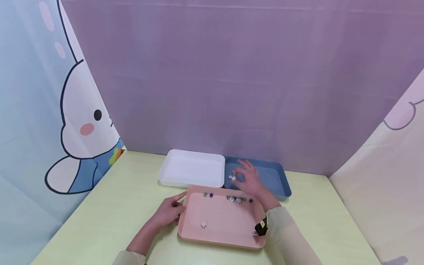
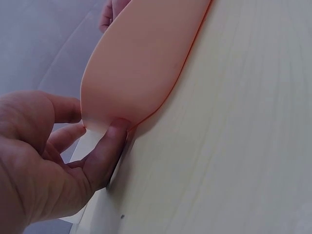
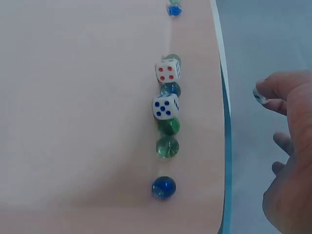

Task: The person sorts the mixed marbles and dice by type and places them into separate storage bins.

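Observation:
My left hand (image 1: pixel 170 211) grips the left end of a pink tray (image 1: pixel 218 241), thumb and fingers against its outer wall (image 2: pixel 131 92). Over the left part of a blue tray (image 1: pixel 273 176), my right hand (image 1: pixel 248 180) pinches a white die (image 3: pixel 260 96) between thumb and forefinger. Small white dice (image 1: pixel 230 177) show by its fingertips in the head view. Along the pink tray's far side lie green marbles (image 3: pixel 167 146), blue marbles (image 3: pixel 164 187), a die with red dots (image 3: pixel 167 71) and one with blue dots (image 3: pixel 165 107). Another die (image 1: pixel 203 224) lies nearer the front.
A white tray (image 1: pixel 193 169) stands left of the blue one, behind the pink tray. One more die (image 1: pixel 255 233) sits in the pink tray's front right corner, partly covered by the dark wrist device (image 1: pixel 261 226). A purple cloth (image 1: pixel 212 73) hangs behind the table (image 1: pixel 126 191).

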Demonstrator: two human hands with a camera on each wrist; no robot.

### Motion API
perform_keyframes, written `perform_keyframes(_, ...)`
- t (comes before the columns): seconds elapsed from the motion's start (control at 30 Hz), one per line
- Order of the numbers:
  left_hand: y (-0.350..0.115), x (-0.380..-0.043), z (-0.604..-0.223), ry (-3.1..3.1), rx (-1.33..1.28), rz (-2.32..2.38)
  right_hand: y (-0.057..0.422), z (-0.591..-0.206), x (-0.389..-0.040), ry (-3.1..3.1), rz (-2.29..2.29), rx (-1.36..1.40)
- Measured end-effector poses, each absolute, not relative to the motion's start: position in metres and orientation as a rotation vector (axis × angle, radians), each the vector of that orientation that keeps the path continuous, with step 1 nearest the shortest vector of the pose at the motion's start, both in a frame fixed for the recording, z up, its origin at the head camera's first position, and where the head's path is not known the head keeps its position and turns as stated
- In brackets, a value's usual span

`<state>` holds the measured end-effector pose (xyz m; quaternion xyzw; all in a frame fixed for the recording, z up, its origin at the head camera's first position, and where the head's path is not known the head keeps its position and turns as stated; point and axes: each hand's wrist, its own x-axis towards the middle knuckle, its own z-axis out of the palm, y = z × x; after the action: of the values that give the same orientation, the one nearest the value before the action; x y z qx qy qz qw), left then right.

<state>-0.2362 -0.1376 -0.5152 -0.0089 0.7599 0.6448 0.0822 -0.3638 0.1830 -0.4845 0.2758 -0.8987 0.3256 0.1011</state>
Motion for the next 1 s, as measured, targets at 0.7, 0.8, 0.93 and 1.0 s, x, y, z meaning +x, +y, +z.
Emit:
perform_keyframes(0.7, -0.137, -0.232, -0.515, 2.291, -0.091, 1.897, 0.213, -0.495, -0.393, -2.600, 1.276, 0.643)
perform_keyframes(0.8, -0.139, -0.231, -0.515, 2.283, -0.088, 1.905, 0.216, -0.498, -0.398, -2.530, 1.280, 0.653)
perform_keyframes(0.93, -0.140, -0.232, -0.516, 2.265, -0.067, 1.912, 0.221, -0.500, -0.402, -2.518, 1.293, 0.591)
perform_keyframes(1.0, -0.141, -0.230, -0.516, 2.269, -0.088, 1.912, 0.220, -0.500, -0.403, -2.578, 1.299, 0.531)
